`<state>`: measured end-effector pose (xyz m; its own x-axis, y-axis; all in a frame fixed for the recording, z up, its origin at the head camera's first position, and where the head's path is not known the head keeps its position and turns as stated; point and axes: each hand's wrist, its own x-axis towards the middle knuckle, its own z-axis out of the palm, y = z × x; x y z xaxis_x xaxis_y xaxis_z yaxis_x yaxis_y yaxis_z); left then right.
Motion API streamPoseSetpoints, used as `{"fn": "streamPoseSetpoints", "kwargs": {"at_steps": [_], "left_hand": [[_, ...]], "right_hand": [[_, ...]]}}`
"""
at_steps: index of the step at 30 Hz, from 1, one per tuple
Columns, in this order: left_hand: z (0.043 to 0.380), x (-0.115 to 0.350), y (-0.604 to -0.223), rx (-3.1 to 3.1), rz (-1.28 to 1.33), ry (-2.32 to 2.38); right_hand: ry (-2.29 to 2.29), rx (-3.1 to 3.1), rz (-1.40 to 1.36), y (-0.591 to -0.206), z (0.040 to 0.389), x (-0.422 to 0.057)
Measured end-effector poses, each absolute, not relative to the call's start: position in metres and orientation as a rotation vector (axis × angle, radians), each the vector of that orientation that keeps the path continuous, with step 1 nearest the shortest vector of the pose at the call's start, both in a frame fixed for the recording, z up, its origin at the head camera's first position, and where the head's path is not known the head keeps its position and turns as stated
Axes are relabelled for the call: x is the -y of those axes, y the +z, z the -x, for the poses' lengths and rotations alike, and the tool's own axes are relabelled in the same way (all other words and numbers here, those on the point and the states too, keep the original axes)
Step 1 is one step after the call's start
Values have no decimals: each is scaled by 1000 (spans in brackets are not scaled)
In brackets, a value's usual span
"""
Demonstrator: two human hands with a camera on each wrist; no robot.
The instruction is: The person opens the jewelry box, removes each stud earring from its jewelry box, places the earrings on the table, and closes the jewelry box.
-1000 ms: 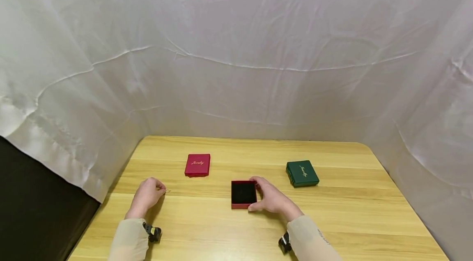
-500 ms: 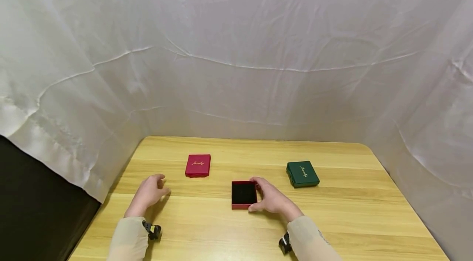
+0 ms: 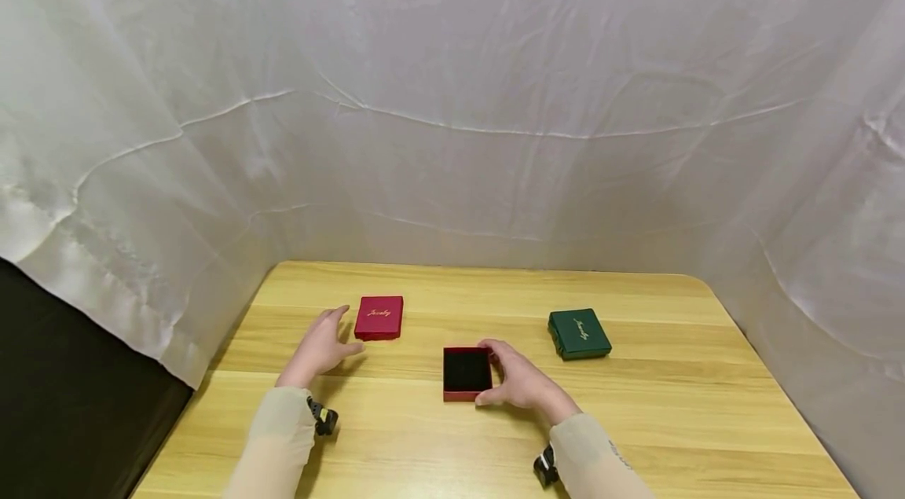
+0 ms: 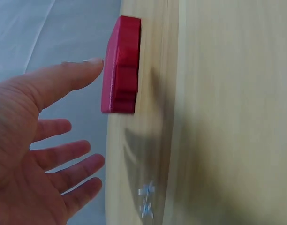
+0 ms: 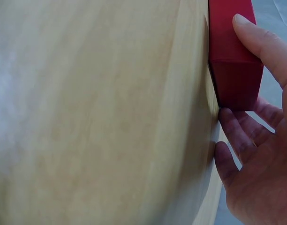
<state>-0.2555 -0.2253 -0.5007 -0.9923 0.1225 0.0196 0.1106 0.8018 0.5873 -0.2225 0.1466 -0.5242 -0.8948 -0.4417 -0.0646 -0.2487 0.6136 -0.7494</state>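
Curtain, pale, satiny and creased, behind the wood-grained worktop and along both sides, the far corners of the worktop rounded. Toward the left edge, one left hand, fingers and thumb spread apart, holding nothing; thumb just beside one crimson case, contact impossible to tell. Beneath that hand, in the left wrist view, two small glinting pieces on the wood, star-like and blurred.

Nearer the far left corner, that crimson case: flat, square, stepped along one side, gold script on top; lid or whole box, not tellable. Next, a strip of open wood. Mid-worktop, well in from the visible edges, one open box, red, smooth-walled, square, with one matte black insert; clamped at its right side by the right hand, thumb at the near corner, fingers round the far one. Another gap, then toward the far right corner one green case, square, askew to the edges, gold script on top, bunched trim down its left side. Widest open room between green case and right edge.
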Motion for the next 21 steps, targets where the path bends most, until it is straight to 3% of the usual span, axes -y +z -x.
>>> {"fn": "streamPoseSetpoints", "kwargs": {"at_steps": [21], "left_hand": [[285, 199, -514, -2941, -318, 913]], "right_hand": [[-1140, -2594, 568, -524, 223, -147]]}}
